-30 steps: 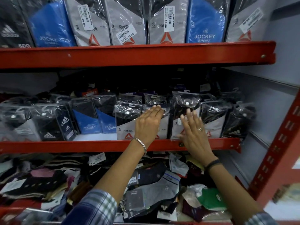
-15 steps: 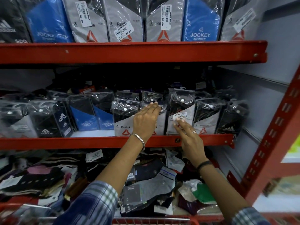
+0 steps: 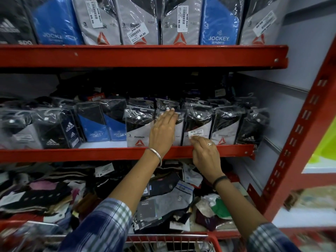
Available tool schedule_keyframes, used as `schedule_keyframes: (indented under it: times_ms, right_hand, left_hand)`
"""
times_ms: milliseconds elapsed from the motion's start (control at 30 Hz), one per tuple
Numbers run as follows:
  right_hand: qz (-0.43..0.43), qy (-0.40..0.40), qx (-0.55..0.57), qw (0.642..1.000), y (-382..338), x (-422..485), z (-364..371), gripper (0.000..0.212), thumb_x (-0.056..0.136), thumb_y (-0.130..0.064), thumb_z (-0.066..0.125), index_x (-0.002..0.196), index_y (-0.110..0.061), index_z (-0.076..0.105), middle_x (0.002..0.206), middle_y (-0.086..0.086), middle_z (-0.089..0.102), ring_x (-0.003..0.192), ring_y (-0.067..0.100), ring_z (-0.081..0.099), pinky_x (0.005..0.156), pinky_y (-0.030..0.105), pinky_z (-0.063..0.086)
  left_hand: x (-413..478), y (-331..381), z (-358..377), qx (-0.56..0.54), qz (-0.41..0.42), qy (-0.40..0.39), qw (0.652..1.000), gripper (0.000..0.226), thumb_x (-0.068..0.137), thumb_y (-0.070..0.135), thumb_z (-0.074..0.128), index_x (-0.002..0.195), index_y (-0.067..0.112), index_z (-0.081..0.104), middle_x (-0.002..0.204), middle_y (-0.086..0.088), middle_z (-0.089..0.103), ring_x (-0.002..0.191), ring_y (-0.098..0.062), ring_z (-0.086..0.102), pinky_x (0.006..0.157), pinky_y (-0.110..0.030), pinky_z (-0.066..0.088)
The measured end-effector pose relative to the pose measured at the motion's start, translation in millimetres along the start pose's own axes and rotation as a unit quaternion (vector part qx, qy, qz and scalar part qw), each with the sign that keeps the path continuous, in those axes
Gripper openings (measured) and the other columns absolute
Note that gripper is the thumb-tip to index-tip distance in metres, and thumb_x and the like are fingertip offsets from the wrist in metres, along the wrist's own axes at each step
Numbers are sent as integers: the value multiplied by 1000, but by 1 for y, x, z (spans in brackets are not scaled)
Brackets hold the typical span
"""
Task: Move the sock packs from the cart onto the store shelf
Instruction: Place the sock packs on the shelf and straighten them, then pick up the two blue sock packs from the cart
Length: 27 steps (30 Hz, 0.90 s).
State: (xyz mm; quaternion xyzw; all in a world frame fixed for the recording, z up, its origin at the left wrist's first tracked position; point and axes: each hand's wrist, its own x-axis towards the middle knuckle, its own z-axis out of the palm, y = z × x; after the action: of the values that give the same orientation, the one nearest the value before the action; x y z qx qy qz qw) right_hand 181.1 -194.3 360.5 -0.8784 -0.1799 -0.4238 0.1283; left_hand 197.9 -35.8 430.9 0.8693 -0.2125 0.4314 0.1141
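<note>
Sock packs (image 3: 197,124) on shelf (image 3: 116,153): left hand (image 3: 164,130) flat, unclenched; right hand (image 3: 205,151) pinching price sticker (image 3: 196,133)

The right hand (image 3: 205,151) is lower than a second ago: then it lay flat and spread against the front of a grey sock pack (image 3: 197,128) on the middle shelf (image 3: 91,154); now its fingers are curled at the pack's bottom edge, just under the white price sticker (image 3: 196,133), which shows uncovered. The red wire cart (image 3: 172,240) edge now shows at the bottom, as the view sits lower and farther back.
</note>
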Motion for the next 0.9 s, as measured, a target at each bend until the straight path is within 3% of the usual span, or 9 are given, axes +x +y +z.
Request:
schedule_keyframes:
  times_ms: [100, 300, 433, 533, 767, 900]
  right_hand:
    - [18, 37, 25, 999, -20, -4, -12, 30, 78, 4, 56, 106, -3, 64, 110, 11, 65, 100, 23, 58, 87, 32, 45]
    - [31, -15, 73, 997, -65, -46, -15, 27, 84, -10, 53, 110, -5, 59, 109, 11, 62, 96, 24, 55, 81, 36, 48]
    - [51, -94, 114, 988, -99, -93, -4, 25, 84, -8, 60, 109, -4, 59, 106, 14, 63, 90, 31, 59, 74, 38, 51]
    - [63, -162, 142, 975, -120, -125, 5, 28, 87, -13, 54, 113, -3, 59, 107, 14, 63, 89, 31, 60, 73, 39, 51]
    - [87, -321, 166, 928, -171, -211, 43, 25, 85, -7, 58, 109, -3, 60, 102, 15, 63, 88, 32, 61, 70, 36, 51]
    - [119, -414, 166, 887, -191, -257, 77, 31, 91, -14, 53, 121, -10, 56, 121, 11, 59, 97, 29, 61, 80, 38, 52]
  left_hand:
    - [-22, 0, -6, -15, 21, 16, 1000, 43, 85, 6, 58, 127, 3, 51, 138, -14, 49, 132, -26, 39, 113, -44, 24]
    - [-112, -3, -23, -100, 38, 69, 992, 20, 86, 6, 53, 101, 4, 65, 113, -12, 65, 113, -22, 53, 97, -40, 39]
    - [-192, -14, -28, -119, -13, -8, 993, 23, 90, 11, 47, 99, 2, 67, 110, -15, 65, 111, -23, 53, 93, -36, 40]
    - [-237, -24, -36, -138, -46, -54, 988, 22, 90, 9, 48, 98, 0, 66, 105, -16, 64, 104, -23, 53, 87, -34, 42]
    - [-348, -58, -37, -166, -124, -215, 954, 24, 87, 9, 45, 97, 0, 65, 96, -14, 65, 92, -26, 57, 81, -34, 46]
    - [-413, -72, -19, -166, -165, -305, 923, 30, 86, 15, 39, 94, 2, 65, 93, -13, 65, 86, -27, 60, 74, -36, 51]
